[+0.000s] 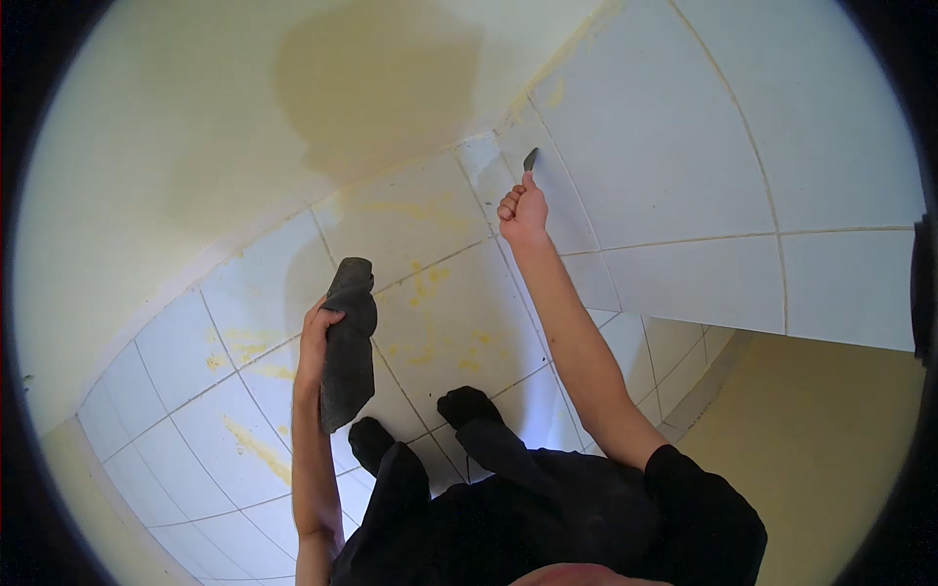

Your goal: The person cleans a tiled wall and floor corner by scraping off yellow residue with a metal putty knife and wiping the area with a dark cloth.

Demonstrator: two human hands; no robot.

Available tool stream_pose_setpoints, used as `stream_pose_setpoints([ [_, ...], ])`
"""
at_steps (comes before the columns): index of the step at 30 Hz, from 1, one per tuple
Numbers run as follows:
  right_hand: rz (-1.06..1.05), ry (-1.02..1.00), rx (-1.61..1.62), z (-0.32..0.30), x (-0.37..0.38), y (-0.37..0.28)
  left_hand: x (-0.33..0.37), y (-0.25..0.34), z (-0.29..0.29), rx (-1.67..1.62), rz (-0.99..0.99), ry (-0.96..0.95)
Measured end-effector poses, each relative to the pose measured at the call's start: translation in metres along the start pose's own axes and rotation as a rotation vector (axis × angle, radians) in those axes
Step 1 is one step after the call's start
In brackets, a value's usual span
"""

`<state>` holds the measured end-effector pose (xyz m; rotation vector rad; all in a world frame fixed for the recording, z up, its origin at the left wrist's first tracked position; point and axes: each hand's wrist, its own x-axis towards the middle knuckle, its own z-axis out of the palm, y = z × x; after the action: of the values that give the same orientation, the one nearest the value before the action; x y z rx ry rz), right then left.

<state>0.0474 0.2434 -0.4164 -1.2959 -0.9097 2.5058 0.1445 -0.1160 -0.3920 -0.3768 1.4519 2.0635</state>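
My left hand (313, 342) is closed around a folded dark grey cloth (349, 352), which hangs lengthwise over the tiled floor. Farther off and to the right, my right hand (525, 210) makes a fist with the thumb pointing forward. Out of that fist sticks a small dark blade (531, 159), like that of a scraper; its handle is hidden in my fingers. The blade is close to the white tiles (635, 127) on the right, near the corner. Whether it touches them I cannot tell.
Yellow smears (427, 283) mark the floor tiles (401, 210) ahead of my feet in dark socks (469, 405). A cream wall (176, 127) with a head-shaped shadow borders the floor at far left. The tiled surface's edge (840, 340) drops off at right.
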Motion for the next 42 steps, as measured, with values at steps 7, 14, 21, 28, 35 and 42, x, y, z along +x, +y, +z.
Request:
stream_pose_setpoints([
  [7, 0.006, -0.032, -0.005, 0.002, -0.001, -0.005, -0.003, 0.005, 0.003, -0.015, -0.013, 0.025],
  [14, 0.079, -0.034, 0.069, 0.001, 0.001, -0.012, -0.002, 0.005, 0.005, -0.013, -0.010, 0.008],
  [21, 0.153, -0.060, 0.118, -0.003, 0.001, -0.012, -0.008, 0.010, 0.007, -0.032, -0.006, 0.015],
  [28, 0.083, -0.003, 0.048, 0.005, 0.002, -0.005, -0.014, 0.021, 0.015, 0.030, -0.001, 0.074],
  [35, -0.019, -0.003, -0.089, -0.006, 0.010, -0.006, -0.004, 0.002, 0.002, 0.058, 0.003, 0.074],
  [42, -0.062, 0.077, -0.166, 0.000, -0.006, -0.008, -0.006, 0.007, 0.003, 0.009, -0.016, 0.023],
])
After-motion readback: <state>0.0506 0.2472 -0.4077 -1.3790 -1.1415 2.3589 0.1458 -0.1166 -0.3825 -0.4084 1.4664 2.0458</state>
